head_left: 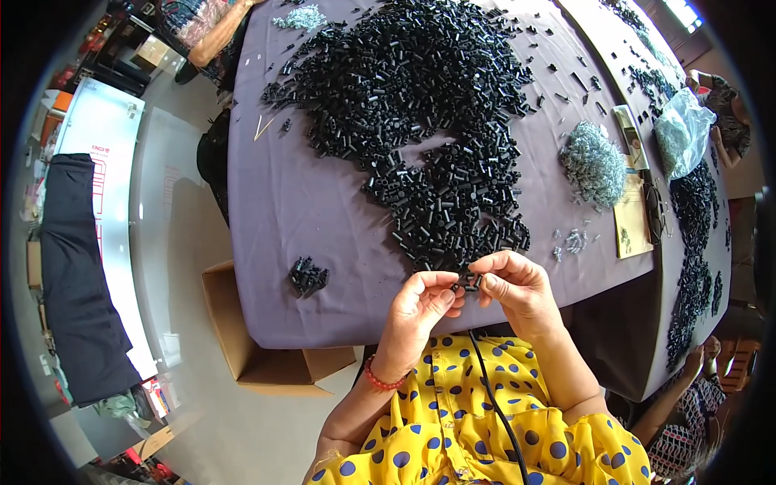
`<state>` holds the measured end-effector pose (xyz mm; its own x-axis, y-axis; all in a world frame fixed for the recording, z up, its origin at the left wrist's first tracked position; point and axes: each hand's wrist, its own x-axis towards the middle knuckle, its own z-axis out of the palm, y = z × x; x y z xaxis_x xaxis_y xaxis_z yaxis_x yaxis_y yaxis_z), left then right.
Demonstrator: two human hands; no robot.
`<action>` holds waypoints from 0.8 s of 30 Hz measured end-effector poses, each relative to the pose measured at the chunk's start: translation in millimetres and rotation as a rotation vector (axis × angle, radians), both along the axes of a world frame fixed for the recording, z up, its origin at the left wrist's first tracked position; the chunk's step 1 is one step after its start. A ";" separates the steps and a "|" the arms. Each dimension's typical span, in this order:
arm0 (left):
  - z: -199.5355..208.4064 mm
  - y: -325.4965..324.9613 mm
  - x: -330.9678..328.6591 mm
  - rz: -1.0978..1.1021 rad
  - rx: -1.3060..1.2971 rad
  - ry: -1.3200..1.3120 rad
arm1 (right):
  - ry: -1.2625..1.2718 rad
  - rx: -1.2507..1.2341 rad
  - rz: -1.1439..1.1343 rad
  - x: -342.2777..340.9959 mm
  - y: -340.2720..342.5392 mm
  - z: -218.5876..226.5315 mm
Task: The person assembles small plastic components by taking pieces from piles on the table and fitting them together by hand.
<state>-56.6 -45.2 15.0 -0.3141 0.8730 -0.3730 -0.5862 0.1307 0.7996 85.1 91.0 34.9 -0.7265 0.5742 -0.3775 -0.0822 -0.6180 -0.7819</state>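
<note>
1. The small black plastic piece (468, 282) sits pinched between both hands, just off the near edge of the table (267, 210), above the person's lap.
2. The left hand (420, 307) closes thumb and fingertips on one end; the right hand (513, 283) clamps the other end, fingers curled in.
3. The piece looks light, stiff and smooth, likely easy to drop; a fingertip pinch at its ends seems the surest hold.
4. Just beyond the hands lies the big heap of black tubes (420, 105), its near tail touching the table edge.
5. A small separate cluster of black parts (308, 276) lies to the left, near the edge, with bare cloth around it.
6. To the right sits a pile of silvery metal bits (592, 162), well apart.
7. Below the left edge stands an open cardboard box (242, 339); open room lies on that left side.
</note>
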 end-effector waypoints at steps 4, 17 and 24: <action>1.3 -2.0 0.9 0.027 0.003 -0.093 | 0.014 -0.031 -0.004 1.2 -1.6 -0.6; 0.7 -5.4 2.9 0.066 0.095 -0.253 | 0.001 -0.057 -0.023 2.1 -9.3 -4.8; -1.9 -7.8 5.6 0.088 0.104 -0.216 | 0.028 -0.132 -0.030 1.8 -10.2 -7.1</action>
